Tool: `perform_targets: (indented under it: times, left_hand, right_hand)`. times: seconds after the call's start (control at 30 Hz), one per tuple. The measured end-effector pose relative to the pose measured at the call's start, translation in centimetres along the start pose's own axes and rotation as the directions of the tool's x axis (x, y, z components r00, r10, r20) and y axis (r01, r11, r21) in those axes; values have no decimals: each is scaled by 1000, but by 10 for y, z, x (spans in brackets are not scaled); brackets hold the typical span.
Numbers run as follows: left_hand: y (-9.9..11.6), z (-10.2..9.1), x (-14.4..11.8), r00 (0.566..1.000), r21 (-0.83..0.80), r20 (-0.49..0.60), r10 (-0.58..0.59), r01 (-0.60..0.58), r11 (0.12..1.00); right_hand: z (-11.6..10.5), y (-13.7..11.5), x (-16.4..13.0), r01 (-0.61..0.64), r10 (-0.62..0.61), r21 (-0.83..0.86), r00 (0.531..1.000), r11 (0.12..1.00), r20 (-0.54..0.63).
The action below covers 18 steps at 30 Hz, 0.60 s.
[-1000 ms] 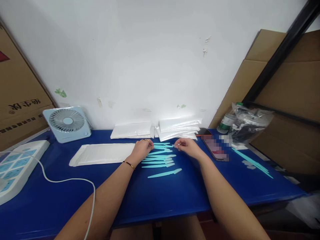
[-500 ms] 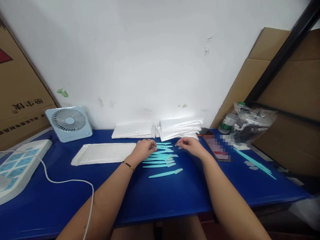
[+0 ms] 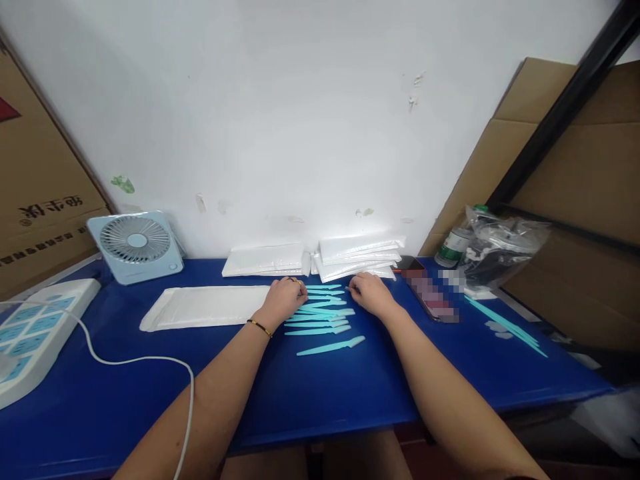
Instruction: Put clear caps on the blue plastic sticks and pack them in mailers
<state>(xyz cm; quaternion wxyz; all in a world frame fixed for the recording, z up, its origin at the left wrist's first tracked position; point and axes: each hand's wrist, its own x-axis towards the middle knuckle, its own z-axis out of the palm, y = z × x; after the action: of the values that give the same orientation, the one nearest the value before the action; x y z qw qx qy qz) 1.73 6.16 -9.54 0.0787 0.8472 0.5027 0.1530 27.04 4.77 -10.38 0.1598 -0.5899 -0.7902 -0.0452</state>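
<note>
Several turquoise eyebrow razors [image 3: 320, 327] lie in a column on the blue table, handles to the left and blade ends to the right. My left hand [image 3: 286, 299] is closed at the handle ends of the upper razors, its fingertips pinched on one eyebrow razor [image 3: 320, 294]. Across from it, my right hand [image 3: 373, 293] is closed near the blade ends. A small clear piece, like a blade cap [image 3: 348, 288], shows at its fingertips, mostly hidden. One razor [image 3: 331, 346] lies apart, closest to me. A white padded envelope [image 3: 205, 308] lies flat left of my left hand.
White packets [image 3: 357, 253] are stacked along the wall. At left stand a blue fan [image 3: 137, 243] and a power strip [image 3: 40, 333] with a cable crossing my left forearm. At right are a phone [image 3: 433, 300], a bottle [image 3: 453, 247], a plastic bag [image 3: 505, 247], more turquoise razors [image 3: 507, 327] and clear pieces [image 3: 497, 328].
My right hand has moved slightly left, closer to the blade ends, and the clear pieces at its fingertips show less. My left hand has barely shifted.
</note>
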Motion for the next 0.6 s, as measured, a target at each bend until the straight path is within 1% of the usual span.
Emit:
perform_targets:
  times: [0.07, 0.13, 0.23, 0.3, 0.47, 0.6]
  left_hand:
    - [1, -1, 0, 1000, -2, 13, -21, 21, 1000]
    - [0, -2, 0, 999, -20, 26, -35, 35, 999]
    - [-1, -3, -1, 997, -72, 44, -61, 64, 995]
    - [-2, -4, -1, 996, -93, 47, -74, 78, 993]
    - [-3, -2, 0, 998, -102, 38, -52, 55, 993]
    - [4, -4, -1, 999, -134, 33, -11, 15, 991]
  right_hand:
    - [-3, 0, -2, 0, 1, 42, 1000, 999, -20]
    - [-8, 2, -5, 7, -4, 177, 1000, 984, -18]
    - [-14, 5, -10, 9, -26, 416, 999, 909, 35]
    - [-16, 6, -12, 9, -39, 501, 998, 866, 49]
    - [-12, 2, -11, 36, -72, 560, 996, 827, 43]
    - [-12, -9, -10, 62, -93, 570, 995, 819, 25]
